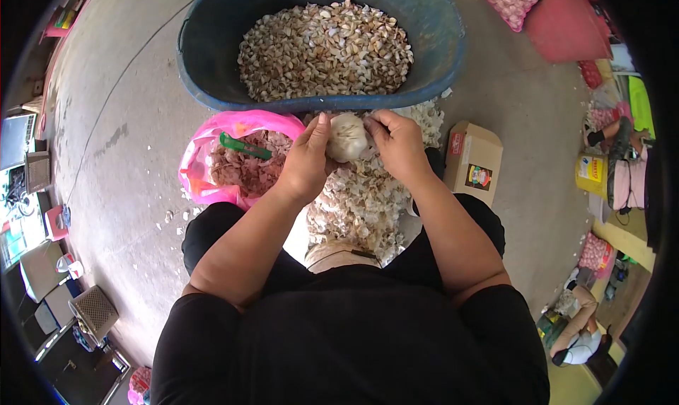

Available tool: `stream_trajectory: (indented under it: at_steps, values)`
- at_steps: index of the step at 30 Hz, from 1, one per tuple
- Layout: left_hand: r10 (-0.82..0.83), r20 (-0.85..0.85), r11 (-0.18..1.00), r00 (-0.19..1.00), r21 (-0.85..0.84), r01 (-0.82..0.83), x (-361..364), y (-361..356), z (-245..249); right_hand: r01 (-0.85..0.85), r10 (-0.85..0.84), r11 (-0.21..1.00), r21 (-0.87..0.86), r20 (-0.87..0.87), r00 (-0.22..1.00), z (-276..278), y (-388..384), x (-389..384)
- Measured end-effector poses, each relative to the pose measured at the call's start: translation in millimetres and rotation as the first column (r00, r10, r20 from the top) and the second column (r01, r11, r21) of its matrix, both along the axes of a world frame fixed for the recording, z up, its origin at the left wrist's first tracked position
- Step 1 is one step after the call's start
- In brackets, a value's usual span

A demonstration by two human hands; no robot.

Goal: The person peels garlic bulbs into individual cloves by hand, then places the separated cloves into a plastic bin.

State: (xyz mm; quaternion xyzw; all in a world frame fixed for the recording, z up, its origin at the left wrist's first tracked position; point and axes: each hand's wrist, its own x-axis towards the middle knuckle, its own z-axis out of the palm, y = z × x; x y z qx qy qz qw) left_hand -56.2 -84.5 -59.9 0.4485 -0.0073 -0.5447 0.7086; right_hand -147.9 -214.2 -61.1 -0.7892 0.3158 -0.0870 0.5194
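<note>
A whole white garlic bulb (347,137) is held up between my two hands, close to the near rim of a big blue tub (318,105). My left hand (308,157) grips the bulb from its left side, thumb uppermost. On the other side, the fingers of my right hand (397,142) are pinched at the bulb's right edge. Loose garlic cloves (325,51) cover the floor of the tub. Below my hands lies a heap of papery garlic skins (361,203). At my left wrist is a pink plastic bag (200,161) of reddish skins, with a green-handled tool (245,146) on top.
A cardboard box (475,157) stands by my right knee. Pink net sacks of garlic (508,0) and a red stool-like item (568,26) are at the upper right. Two other people (583,327) sit along the right side, near a yellow tin (591,170). Crates (93,311) line the left.
</note>
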Motion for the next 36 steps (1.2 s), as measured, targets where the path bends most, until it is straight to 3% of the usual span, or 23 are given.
stream_trajectory:
  at_steps: [2, 5, 9, 18, 21, 24, 30, 33, 35, 36]
  values:
    - [0.003, 0.082, 1.0, 0.997, -0.01, -0.002, 0.4, -2.9, 0.5, -0.009, 0.005, 0.997, 0.073, 0.06, 0.998, 14.0, 1.6, 2.5]
    - [-0.065, 0.247, 0.998, 0.967, 0.015, 0.064, 4.9, -2.3, 1.4, -0.074, 0.069, 0.997, -0.001, 0.349, 0.934, 13.5, 2.0, 5.2]
    - [-0.231, 0.53, 0.967, 0.816, 0.218, 0.133, 5.1, 0.8, 6.2, -0.161, 0.162, 0.987, -0.027, 0.292, 0.943, 7.7, -5.1, -0.1]
    - [-0.266, 0.489, 0.96, 0.831, 0.217, 0.18, 2.9, 7.0, 12.7, -0.215, 0.227, 0.973, -0.081, 0.216, 0.949, 16.6, -3.1, -12.6]
    - [-0.259, 0.458, 0.962, 0.851, 0.202, 0.184, 4.0, 6.9, 15.0, -0.214, 0.279, 0.938, -0.272, 0.229, 0.932, 21.8, 0.3, -11.7]
    - [-0.233, 0.483, 0.969, 0.844, 0.187, 0.161, 5.7, 6.3, 12.7, -0.203, 0.247, 0.962, -0.183, 0.26, 0.933, 23.2, 0.1, -10.6]
    - [-0.218, 0.485, 0.97, 0.847, 0.2, 0.135, 6.8, 6.7, 12.1, -0.174, 0.272, 0.902, -0.396, 0.205, 0.94, 15.7, 7.6, -9.9]
    - [-0.269, 0.522, 0.959, 0.809, 0.225, 0.173, 8.4, 8.1, 14.0, -0.086, 0.224, 0.885, -0.458, 0.257, 0.94, 12.4, 13.0, -9.1]
    - [-0.323, 0.575, 0.944, 0.751, 0.249, 0.215, 8.5, 10.1, 16.6, -0.049, 0.173, 0.904, -0.424, 0.258, 0.951, 14.0, 9.7, -7.7]
    - [-0.299, 0.543, 0.952, 0.784, 0.225, 0.207, 9.7, 10.0, 17.8, -0.027, 0.145, 0.912, -0.409, 0.26, 0.955, 13.4, 5.4, -5.7]
